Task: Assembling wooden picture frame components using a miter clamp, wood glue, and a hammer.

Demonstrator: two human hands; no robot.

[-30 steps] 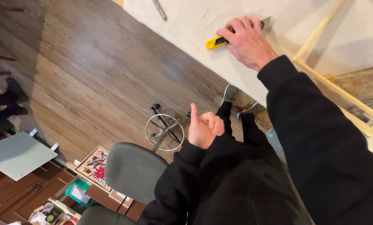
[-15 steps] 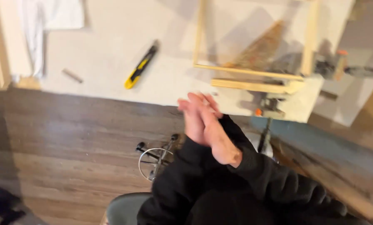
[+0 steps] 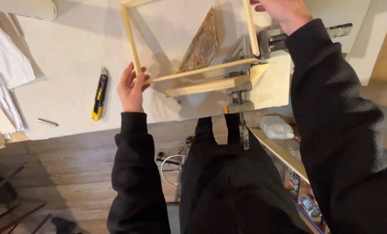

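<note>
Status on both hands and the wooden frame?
Left hand grips wooden frame corner. Right hand on far side rail. Corner clamp holds one corner. Utility knife lies apart.

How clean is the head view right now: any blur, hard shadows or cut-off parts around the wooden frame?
Head view: sharp, no motion blur; the pale wooden frame casts soft shadows on the white tabletop; the right hand is cropped by the top edge; the left hand shows fully; the floor below is dim.

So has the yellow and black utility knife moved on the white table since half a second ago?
Cannot tell: the camera swung. The yellow and black utility knife lies left of the wooden frame, as before.
</note>
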